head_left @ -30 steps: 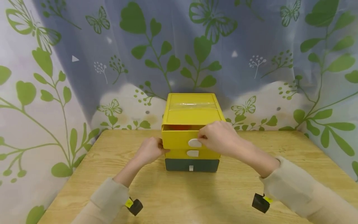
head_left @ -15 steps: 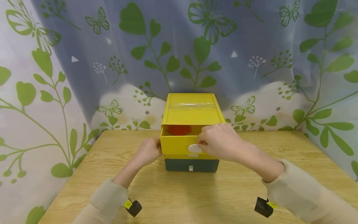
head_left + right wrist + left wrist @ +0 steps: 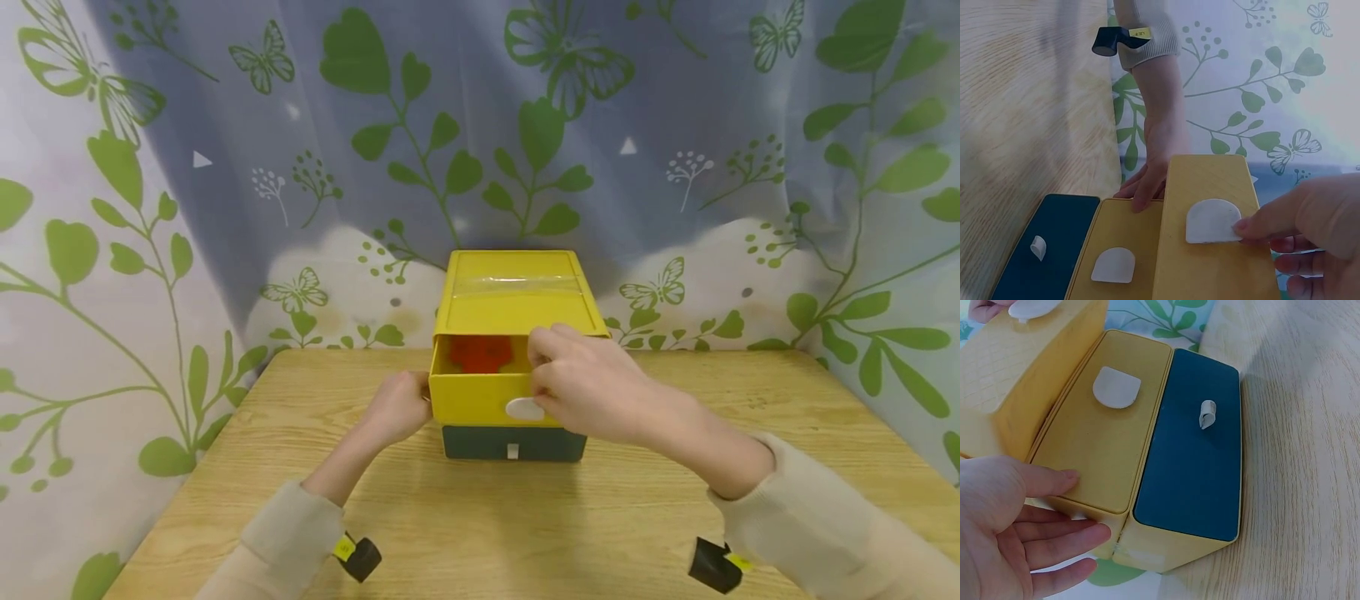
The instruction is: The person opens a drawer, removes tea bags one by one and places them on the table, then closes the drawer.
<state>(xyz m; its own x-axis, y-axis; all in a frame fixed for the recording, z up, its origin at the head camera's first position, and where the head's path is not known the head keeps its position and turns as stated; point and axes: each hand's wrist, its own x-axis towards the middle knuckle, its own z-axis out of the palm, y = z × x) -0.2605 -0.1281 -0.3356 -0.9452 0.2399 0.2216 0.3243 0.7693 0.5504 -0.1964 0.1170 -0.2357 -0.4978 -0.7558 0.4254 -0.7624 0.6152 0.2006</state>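
Note:
A small yellow drawer cabinet (image 3: 517, 296) stands on the table. Its top drawer (image 3: 480, 398) is pulled well out, with a red item (image 3: 482, 354) inside whose kind I cannot tell. My right hand (image 3: 588, 379) is at the drawer's front right; its thumb touches the edge of the white handle (image 3: 1213, 220), and its fingers bend by the rim. My left hand (image 3: 399, 407) braces the cabinet's left side, thumb on the middle drawer (image 3: 1100, 447) and straight fingers along the side wall (image 3: 1094, 517). The dark green bottom drawer (image 3: 1191, 456) is closed.
The wooden table (image 3: 360, 517) extends around the cabinet. Behind it hangs a curtain (image 3: 637, 192) printed with leaves and butterflies. Clear tape (image 3: 517, 285) crosses the cabinet's top. Black devices (image 3: 362, 558) are worn at both wrists.
The top drawer has slid out toward me, showing more of the red item and covering the middle drawer's front. My right hand's fingers have risen above the rim; my left hand has barely moved.

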